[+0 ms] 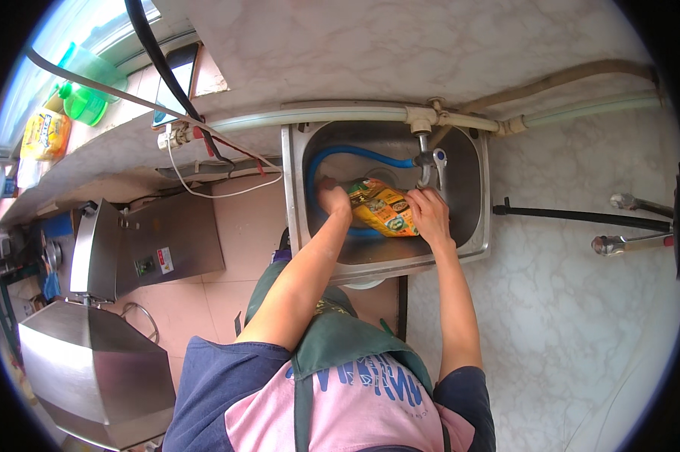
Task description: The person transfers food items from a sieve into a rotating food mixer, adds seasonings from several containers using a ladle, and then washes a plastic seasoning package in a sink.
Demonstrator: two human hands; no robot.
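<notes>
A yellow and green printed plastic food packet (pixel 384 210) is held over the stainless steel sink (pixel 486 226), slightly tilted. My right hand (pixel 430 213) grips its right edge just below the metal faucet (pixel 425 172). At the packet's left end is my left hand (pixel 334 198), its fingers curled at the edge; part of them is hidden. A blue hose (pixel 345 149) runs from near the faucet around the left side of the basin and passes under the packet.
White water pipes (pixel 317 115) run along the wall behind the sink. Left stands a stainless steel machine (pixel 97 367). A ledge holds a phone (pixel 176 85), a green bottle (pixel 84 104) and a yellow package (pixel 46 135). A black rod (pixel 577 217) lies at right.
</notes>
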